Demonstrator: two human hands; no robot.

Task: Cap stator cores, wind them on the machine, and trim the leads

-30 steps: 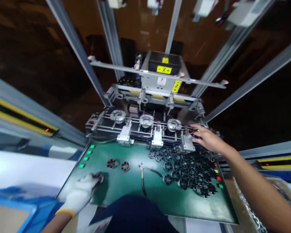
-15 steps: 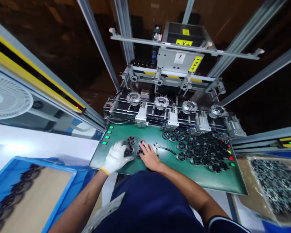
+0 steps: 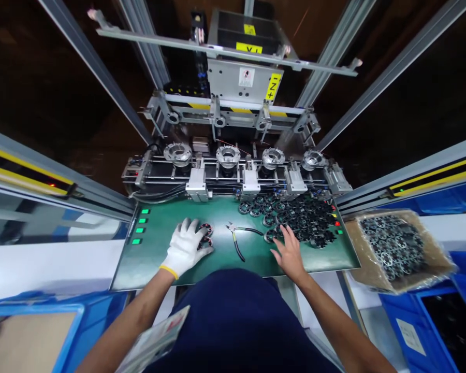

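My left hand (image 3: pixel 185 245), in a white glove with a yellow cuff, rests on the green tray (image 3: pixel 225 259) with fingers spread, touching red-and-black ring parts (image 3: pixel 207 230) at its fingertips. My bare right hand (image 3: pixel 289 254) is at the near edge of a pile of black ring parts (image 3: pixel 306 217), its fingers apart and its fingertips over the nearest parts. Between both hands lie the cutting pliers (image 3: pixel 238 239), their handles spread. Nothing is seen held in either hand.
Behind the tray stands a machine with four round metal fixtures (image 3: pixel 228 157). Metal posts rise on both sides. A cardboard box of ring parts (image 3: pixel 392 248) sits at the right, and a blue crate (image 3: pixel 75 331) is at the lower left.
The view has swung to the right. My right hand has left the red-and-black parts and moved right, past the pliers, to the pile. My left hand now covers more of the parts beside it.
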